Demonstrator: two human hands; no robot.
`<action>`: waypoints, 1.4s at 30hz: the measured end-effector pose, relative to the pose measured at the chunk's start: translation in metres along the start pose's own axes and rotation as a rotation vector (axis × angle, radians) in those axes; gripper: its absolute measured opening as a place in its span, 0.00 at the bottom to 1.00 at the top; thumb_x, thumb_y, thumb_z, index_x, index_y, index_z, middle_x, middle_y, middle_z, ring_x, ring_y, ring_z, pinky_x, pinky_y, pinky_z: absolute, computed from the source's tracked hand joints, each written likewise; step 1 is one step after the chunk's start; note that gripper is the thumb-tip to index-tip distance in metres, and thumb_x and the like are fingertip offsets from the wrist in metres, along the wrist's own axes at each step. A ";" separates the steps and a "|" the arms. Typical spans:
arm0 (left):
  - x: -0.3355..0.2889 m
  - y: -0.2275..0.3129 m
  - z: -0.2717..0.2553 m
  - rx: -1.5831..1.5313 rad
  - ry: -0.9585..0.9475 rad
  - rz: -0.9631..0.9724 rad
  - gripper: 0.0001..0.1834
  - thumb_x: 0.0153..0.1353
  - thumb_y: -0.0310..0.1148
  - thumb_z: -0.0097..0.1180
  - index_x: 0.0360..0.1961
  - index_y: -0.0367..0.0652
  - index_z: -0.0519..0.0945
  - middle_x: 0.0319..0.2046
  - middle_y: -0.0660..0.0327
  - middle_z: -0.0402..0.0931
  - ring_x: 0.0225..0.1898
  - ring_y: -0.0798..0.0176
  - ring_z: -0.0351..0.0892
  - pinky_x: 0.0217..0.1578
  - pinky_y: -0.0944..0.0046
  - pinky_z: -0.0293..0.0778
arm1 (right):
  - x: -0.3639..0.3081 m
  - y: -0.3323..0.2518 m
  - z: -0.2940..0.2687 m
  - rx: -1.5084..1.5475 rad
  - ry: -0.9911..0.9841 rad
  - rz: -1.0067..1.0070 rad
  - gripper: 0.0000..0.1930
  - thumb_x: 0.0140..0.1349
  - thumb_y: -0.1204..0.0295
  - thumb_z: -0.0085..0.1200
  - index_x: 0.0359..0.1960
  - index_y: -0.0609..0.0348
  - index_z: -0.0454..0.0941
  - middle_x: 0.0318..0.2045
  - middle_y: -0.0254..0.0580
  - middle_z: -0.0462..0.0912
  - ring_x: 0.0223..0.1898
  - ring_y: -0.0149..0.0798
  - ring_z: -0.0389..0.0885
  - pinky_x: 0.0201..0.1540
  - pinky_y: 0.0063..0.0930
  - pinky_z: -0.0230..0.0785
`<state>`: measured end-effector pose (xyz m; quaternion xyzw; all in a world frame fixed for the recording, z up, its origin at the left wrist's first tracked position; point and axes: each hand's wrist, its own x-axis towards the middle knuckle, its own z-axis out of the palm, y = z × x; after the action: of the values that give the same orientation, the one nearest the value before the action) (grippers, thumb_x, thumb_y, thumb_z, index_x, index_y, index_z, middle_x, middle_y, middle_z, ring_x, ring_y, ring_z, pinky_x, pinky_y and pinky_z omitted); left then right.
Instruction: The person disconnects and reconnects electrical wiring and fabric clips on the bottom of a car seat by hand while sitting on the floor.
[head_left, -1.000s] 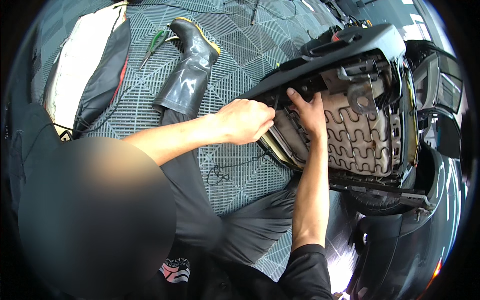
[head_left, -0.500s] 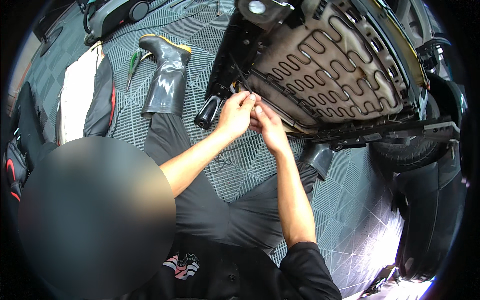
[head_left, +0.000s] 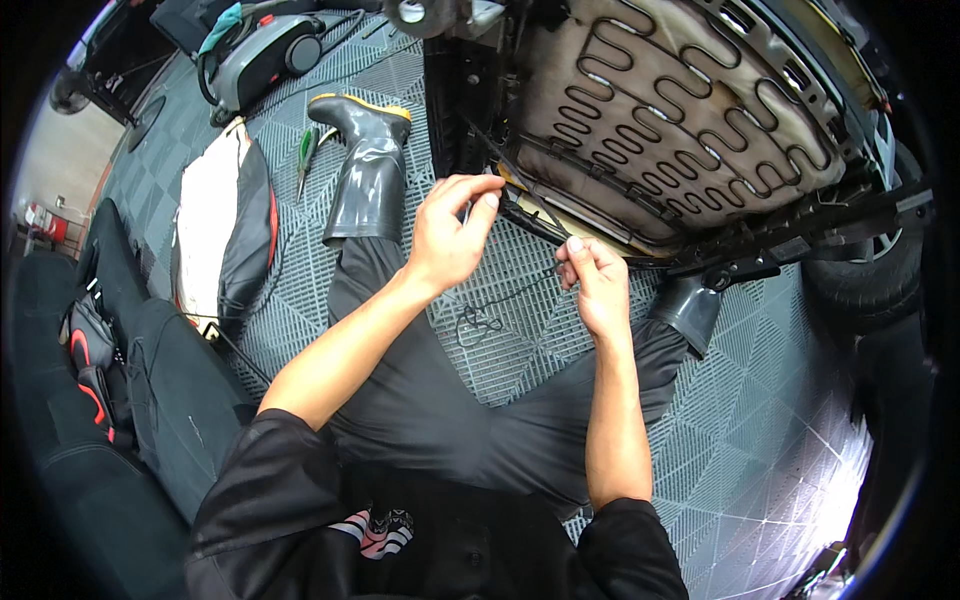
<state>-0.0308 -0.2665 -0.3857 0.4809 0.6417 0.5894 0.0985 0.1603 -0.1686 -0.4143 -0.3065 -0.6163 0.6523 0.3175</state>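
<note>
Ahead of me is a tipped car seat, its underside showing zigzag springs and a dark metal frame. A thin black cord runs slantwise from the frame along the seat's edge. My right hand pinches this cord between thumb and fingers, just in front of the seat's near edge. My left hand is beside the cord's upper part, with fingers stretched and thumb apart; I see nothing held in it. A loose tangle of black cord lies on the floor between my legs, leading toward my right hand.
Green-handled pliers lie near my left boot. A white-and-black cover piece and dark seat parts are at left. A grey vacuum cleaner stands at far left. A wheel is at right, above grid floor tiles.
My hands, together before, have moved apart: the left one has opened and shifted left, the right one has moved right and nearer with the cord. The view has shifted.
</note>
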 end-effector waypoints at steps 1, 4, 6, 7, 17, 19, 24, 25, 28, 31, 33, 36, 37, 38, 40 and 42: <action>0.004 0.007 -0.006 0.324 0.005 0.328 0.14 0.61 0.28 0.57 0.48 0.38 0.82 0.42 0.55 0.82 0.47 0.55 0.79 0.53 0.58 0.72 | -0.002 -0.003 -0.002 -0.027 0.023 -0.013 0.17 0.71 0.60 0.53 0.31 0.63 0.80 0.17 0.26 0.71 0.20 0.21 0.65 0.24 0.19 0.60; 0.013 0.022 0.000 0.474 -0.194 0.600 0.15 0.59 0.29 0.59 0.48 0.43 0.82 0.51 0.57 0.79 0.57 0.53 0.73 0.59 0.49 0.65 | -0.011 -0.021 0.000 -0.136 0.041 -0.054 0.15 0.70 0.61 0.55 0.32 0.62 0.82 0.17 0.25 0.72 0.20 0.20 0.65 0.24 0.18 0.58; 0.020 0.027 0.007 0.506 -0.316 0.681 0.15 0.59 0.31 0.61 0.48 0.45 0.82 0.48 0.58 0.79 0.54 0.54 0.74 0.59 0.47 0.66 | -0.016 -0.028 -0.003 -0.103 0.050 -0.083 0.13 0.69 0.64 0.56 0.32 0.61 0.83 0.17 0.26 0.73 0.21 0.19 0.66 0.24 0.17 0.59; 0.024 0.026 0.009 0.477 -0.357 0.691 0.15 0.58 0.31 0.62 0.47 0.45 0.82 0.46 0.58 0.79 0.52 0.54 0.75 0.58 0.47 0.66 | -0.017 -0.031 -0.005 -0.109 0.066 -0.083 0.13 0.68 0.65 0.56 0.32 0.62 0.83 0.18 0.26 0.74 0.21 0.19 0.67 0.24 0.18 0.60; 0.037 0.029 0.027 0.248 -0.391 0.558 0.04 0.61 0.23 0.58 0.36 0.34 0.80 0.32 0.54 0.77 0.34 0.54 0.76 0.39 0.60 0.72 | -0.029 -0.029 -0.051 -0.022 0.203 -0.084 0.14 0.67 0.63 0.58 0.33 0.64 0.82 0.20 0.28 0.76 0.23 0.21 0.70 0.27 0.21 0.65; 0.034 0.029 0.026 0.229 -0.397 0.409 0.04 0.64 0.24 0.56 0.37 0.33 0.79 0.32 0.54 0.77 0.34 0.57 0.77 0.38 0.62 0.72 | -0.036 -0.020 -0.083 -0.045 0.338 -0.075 0.14 0.68 0.62 0.57 0.34 0.62 0.82 0.21 0.29 0.78 0.23 0.23 0.73 0.28 0.21 0.67; 0.033 0.028 0.032 0.194 -0.385 0.355 0.09 0.69 0.30 0.54 0.40 0.33 0.80 0.33 0.59 0.78 0.34 0.64 0.75 0.38 0.68 0.70 | -0.060 0.008 -0.185 0.258 0.837 -0.078 0.11 0.68 0.68 0.54 0.47 0.62 0.80 0.32 0.37 0.81 0.25 0.27 0.76 0.30 0.19 0.71; 0.034 0.026 0.033 0.072 -0.332 0.184 0.10 0.69 0.31 0.54 0.40 0.35 0.80 0.32 0.61 0.78 0.33 0.66 0.74 0.38 0.69 0.69 | -0.062 0.006 -0.199 0.260 0.895 -0.102 0.15 0.69 0.65 0.54 0.52 0.60 0.77 0.37 0.36 0.81 0.32 0.28 0.77 0.35 0.22 0.72; 0.050 0.020 0.033 -0.359 -0.177 -0.217 0.11 0.70 0.35 0.54 0.41 0.39 0.83 0.31 0.69 0.77 0.32 0.75 0.69 0.36 0.73 0.65 | -0.051 -0.007 -0.228 0.208 0.925 -0.105 0.30 0.69 0.53 0.51 0.67 0.56 0.65 0.60 0.43 0.72 0.58 0.40 0.69 0.55 0.38 0.65; 0.065 0.032 0.039 -0.496 -0.155 -0.237 0.11 0.70 0.35 0.54 0.42 0.37 0.82 0.29 0.69 0.75 0.30 0.76 0.66 0.34 0.74 0.63 | -0.014 -0.015 -0.254 0.275 0.872 -0.177 0.36 0.70 0.46 0.47 0.72 0.53 0.58 0.70 0.47 0.62 0.70 0.50 0.58 0.65 0.51 0.56; 0.069 0.029 0.040 -0.366 -0.138 -0.207 0.11 0.70 0.34 0.54 0.42 0.36 0.81 0.29 0.69 0.74 0.29 0.76 0.66 0.33 0.74 0.63 | 0.015 -0.025 -0.242 0.290 0.792 -0.133 0.32 0.73 0.48 0.42 0.70 0.56 0.60 0.68 0.45 0.65 0.67 0.46 0.62 0.65 0.46 0.58; 0.071 0.029 0.046 -0.311 -0.109 -0.230 0.10 0.71 0.33 0.53 0.42 0.37 0.81 0.29 0.68 0.75 0.29 0.76 0.66 0.31 0.75 0.63 | 0.042 -0.001 -0.236 0.546 0.471 -0.262 0.28 0.76 0.54 0.36 0.67 0.64 0.64 0.66 0.44 0.69 0.65 0.39 0.68 0.66 0.31 0.59; 0.072 0.032 0.052 -0.322 -0.106 -0.261 0.10 0.70 0.33 0.53 0.42 0.37 0.81 0.29 0.68 0.75 0.29 0.76 0.67 0.31 0.75 0.63 | 0.030 -0.014 -0.232 0.570 0.454 -0.282 0.28 0.77 0.56 0.35 0.67 0.66 0.65 0.66 0.44 0.69 0.65 0.37 0.68 0.67 0.27 0.58; 0.074 0.031 0.058 -0.313 -0.118 -0.275 0.10 0.70 0.33 0.53 0.42 0.37 0.81 0.29 0.68 0.75 0.28 0.76 0.67 0.30 0.75 0.63 | 0.040 0.013 -0.242 0.330 0.573 -0.424 0.31 0.75 0.53 0.38 0.69 0.68 0.61 0.70 0.53 0.62 0.73 0.43 0.57 0.74 0.32 0.45; 0.076 0.028 0.059 -0.273 -0.109 -0.293 0.09 0.70 0.33 0.54 0.41 0.38 0.81 0.29 0.69 0.75 0.28 0.77 0.67 0.29 0.75 0.62 | 0.035 0.013 -0.232 0.202 0.684 -0.464 0.31 0.75 0.52 0.37 0.64 0.71 0.66 0.66 0.56 0.67 0.70 0.47 0.61 0.72 0.34 0.50; 0.079 0.025 0.060 -0.231 -0.093 -0.288 0.10 0.70 0.34 0.55 0.41 0.39 0.81 0.29 0.69 0.75 0.28 0.77 0.66 0.28 0.76 0.62 | 0.027 0.010 -0.220 0.134 0.780 -0.508 0.30 0.75 0.52 0.37 0.59 0.72 0.71 0.62 0.58 0.71 0.67 0.50 0.66 0.70 0.36 0.54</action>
<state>-0.0178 -0.1729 -0.3465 0.3961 0.6267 0.6161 0.2661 0.3171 -0.0135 -0.4361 -0.3471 -0.4630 0.4285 0.6940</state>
